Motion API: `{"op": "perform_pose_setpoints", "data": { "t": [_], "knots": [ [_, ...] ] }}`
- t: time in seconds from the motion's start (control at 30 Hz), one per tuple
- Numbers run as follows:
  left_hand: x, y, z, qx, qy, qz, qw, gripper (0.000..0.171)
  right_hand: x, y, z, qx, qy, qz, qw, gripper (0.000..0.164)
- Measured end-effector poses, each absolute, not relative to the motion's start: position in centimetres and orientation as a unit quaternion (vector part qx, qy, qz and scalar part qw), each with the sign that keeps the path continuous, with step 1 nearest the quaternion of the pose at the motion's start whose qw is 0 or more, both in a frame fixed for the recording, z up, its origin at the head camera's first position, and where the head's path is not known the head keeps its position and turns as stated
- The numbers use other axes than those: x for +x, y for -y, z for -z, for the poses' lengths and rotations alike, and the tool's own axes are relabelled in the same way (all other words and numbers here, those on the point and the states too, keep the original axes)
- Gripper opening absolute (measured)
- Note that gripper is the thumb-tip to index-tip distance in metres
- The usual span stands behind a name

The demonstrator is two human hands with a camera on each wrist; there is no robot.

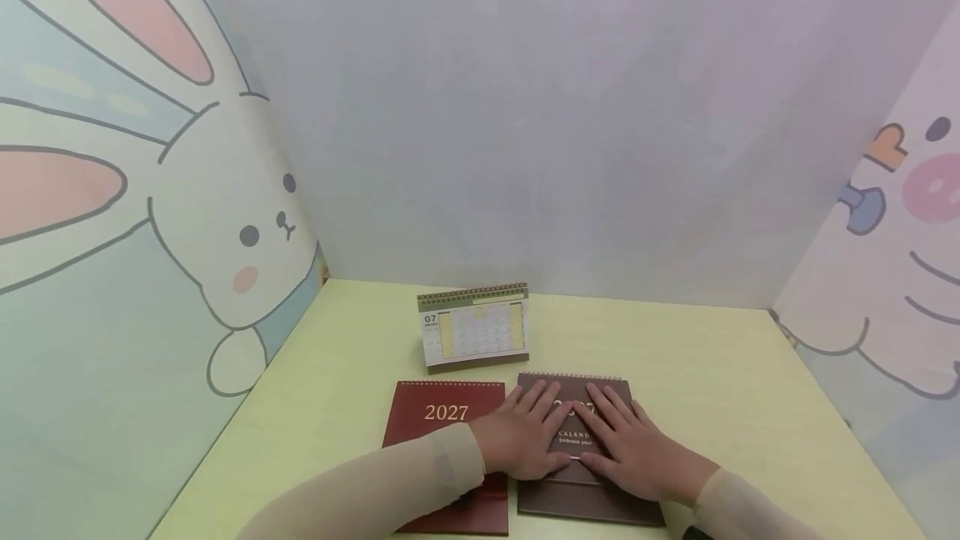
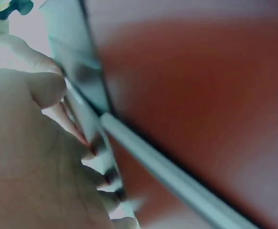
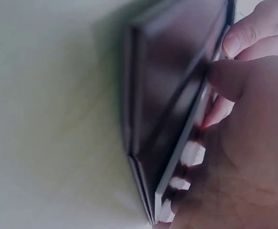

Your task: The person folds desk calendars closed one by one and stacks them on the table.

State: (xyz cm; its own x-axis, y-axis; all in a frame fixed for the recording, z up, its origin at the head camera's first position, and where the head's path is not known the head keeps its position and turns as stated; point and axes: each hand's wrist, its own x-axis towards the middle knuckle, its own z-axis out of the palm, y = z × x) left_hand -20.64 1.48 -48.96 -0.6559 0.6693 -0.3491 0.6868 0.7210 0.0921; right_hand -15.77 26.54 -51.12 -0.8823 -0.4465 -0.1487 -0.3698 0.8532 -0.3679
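A dark brown desk calendar [image 1: 562, 498] lies flat on the table, its spiral binding along the far edge. Both hands rest on its cover with fingers spread. My left hand [image 1: 521, 436] covers the left part of the cover, its wrist crossing above a red 2027 calendar [image 1: 450, 394]. On the right part lies my right hand [image 1: 637, 452]. The two thumbs come close together near the cover's middle and hide some of the printed year. In the right wrist view the brown calendar [image 3: 177, 71] shows its layered edge beneath the palm.
Behind the red calendar a small desk calendar [image 1: 480, 332] stands upright, showing a month page marked 07. The pale yellow table [image 1: 697, 373] is bordered by a plain back wall [image 1: 555, 123] and side walls printed with cartoon animals, including a rabbit [image 1: 225, 207].
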Motion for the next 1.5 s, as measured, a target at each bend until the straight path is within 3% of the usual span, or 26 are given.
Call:
{"op": "perform_pose_setpoints", "data": {
  "t": [0.1, 0.2, 0.4, 0.5, 0.67, 0.83, 1.3, 1.5],
  "knots": [
    [-21.3, -1.2, 48.3, 0.381, -0.903, -0.042, 0.192, 0.081, -16.0, -26.9, 50.6, -0.21, -0.956, 0.175, 0.11, 0.076],
    [-21.9, -0.9, 47.3, 0.38, -0.902, -0.117, 0.17, 0.075, -16.5, -27.1, 49.7, -0.194, -0.961, 0.183, 0.078, 0.074],
    [-22.2, -0.4, 44.8, 0.273, -0.932, -0.204, 0.122, 0.058, -17.9, -27.6, 46.7, -0.094, -0.978, 0.188, 0.002, 0.058],
    [-22.2, 0.0, 44.4, 0.211, -0.945, -0.22, 0.118, 0.045, -18.4, -28.1, 45.3, -0.054, -0.982, 0.181, 0.025, 0.052],
    [-22.1, 0.3, 45.3, 0.152, -0.952, -0.228, 0.134, 0.053, -18.5, -28.5, 44.8, -0.015, -0.979, 0.181, 0.092, 0.045],
    [-22.0, 0.3, 46.6, 0.142, -0.949, -0.232, 0.157, 0.049, -18.1, -28.4, 45.8, 0.022, -0.972, 0.202, 0.121, 0.047],
    [-21.9, 0.3, 47.1, 0.122, -0.935, -0.293, 0.16, 0.045, -18.7, -28.2, 47.3, 0.046, -0.958, 0.252, 0.127, 0.047],
    [-22.1, 0.6, 47.4, 0.107, -0.918, -0.334, 0.187, 0.041, -18.8, -28.4, 47.8, 0.05, -0.959, 0.253, 0.118, 0.048]
  ]
}}
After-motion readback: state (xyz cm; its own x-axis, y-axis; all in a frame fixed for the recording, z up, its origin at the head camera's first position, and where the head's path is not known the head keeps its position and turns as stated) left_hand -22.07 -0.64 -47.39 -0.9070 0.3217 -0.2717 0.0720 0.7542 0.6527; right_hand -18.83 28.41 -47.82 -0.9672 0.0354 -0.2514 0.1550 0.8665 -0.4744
